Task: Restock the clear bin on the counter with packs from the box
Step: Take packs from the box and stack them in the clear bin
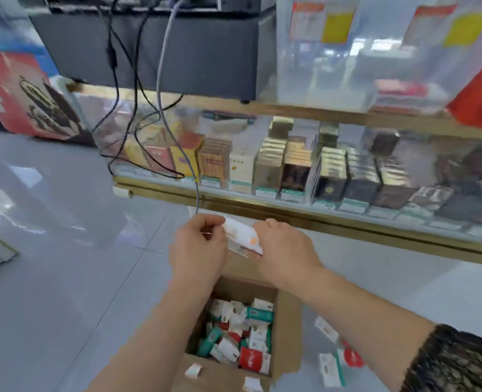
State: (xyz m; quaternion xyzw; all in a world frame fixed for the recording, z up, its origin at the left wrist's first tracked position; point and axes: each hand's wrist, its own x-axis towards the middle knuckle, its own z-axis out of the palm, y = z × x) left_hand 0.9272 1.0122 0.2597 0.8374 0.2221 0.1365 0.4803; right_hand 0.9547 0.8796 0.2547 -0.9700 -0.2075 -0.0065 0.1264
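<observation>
**A:** Why are we holding this pack (pixel 242 239) over the box (pixel 288 332) with both hands?

**B:** Our left hand (pixel 197 244) pinches its end and our right hand (pixel 285 250) grips it. Probably we're straightening it for the clear bin (pixel 319 75) up on the counter.

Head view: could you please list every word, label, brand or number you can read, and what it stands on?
No text is legible in this view.
On the white pack held between the left hand and right hand: orange print, blurred.
On the packs in the box: too small.
On the shelf tags: blurred.
On the red and yellow signs on the clear bin: blurred.
</observation>
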